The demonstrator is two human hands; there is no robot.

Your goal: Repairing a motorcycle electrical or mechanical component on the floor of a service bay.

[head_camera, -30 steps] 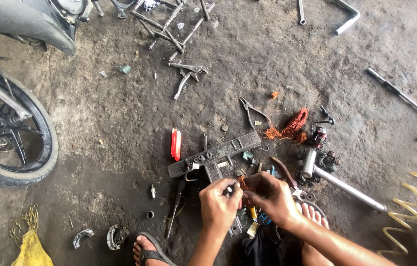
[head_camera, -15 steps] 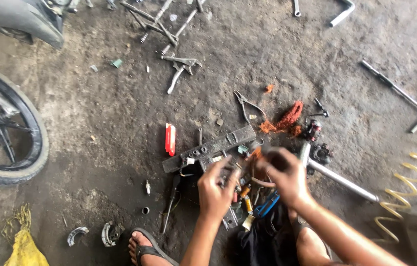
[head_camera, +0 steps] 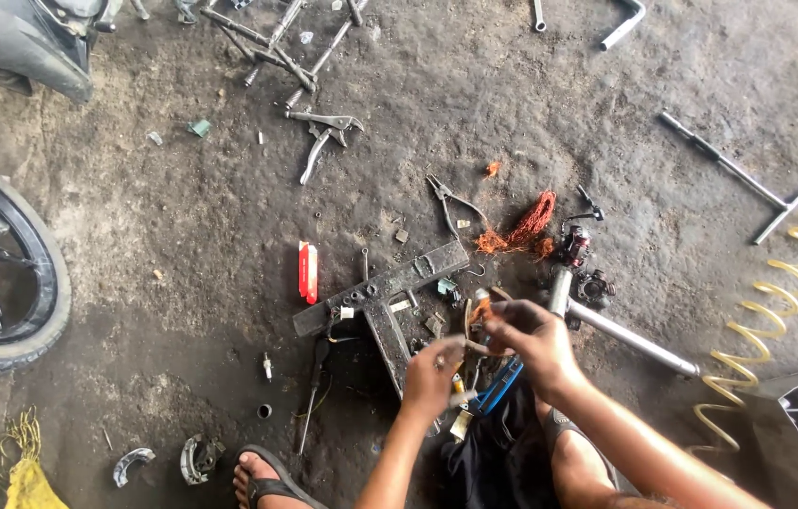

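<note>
Holding a small curved metal part (head_camera: 476,332) between both hands, we work just above the dirty concrete floor (head_camera: 182,245), near the lower middle of the view. Our right hand (head_camera: 531,341) has its fingers (head_camera: 504,330) closed over the upper end of the part, where a bit of orange wire shows; our left hand (head_camera: 432,372) pinches the lower end with its fingers together. What exactly the part is, we cannot tell; it is small and half hidden.

As to progress, we judge the work to be mid-way: the part is lifted and gripped, nothing looks joined or finished, and loose pieces lie all around.

Just below the hands lie blue-handled pliers (head_camera: 498,386), and beside them a dark T-shaped steel bracket (head_camera: 385,292). To the right a silver tube (head_camera: 630,337) lies near a small dark engine piece (head_camera: 576,247), with a tangle of orange wire (head_camera: 529,224) and thin pliers (head_camera: 451,203) above. A T-handle wrench (head_camera: 743,179) lies well apart, as does a yellow coiled hose (head_camera: 776,330).

The only package-like thing is a small red and white oblong (head_camera: 307,271), left of the bracket. A motorcycle wheel (head_camera: 3,273) stands at the left edge.
</note>
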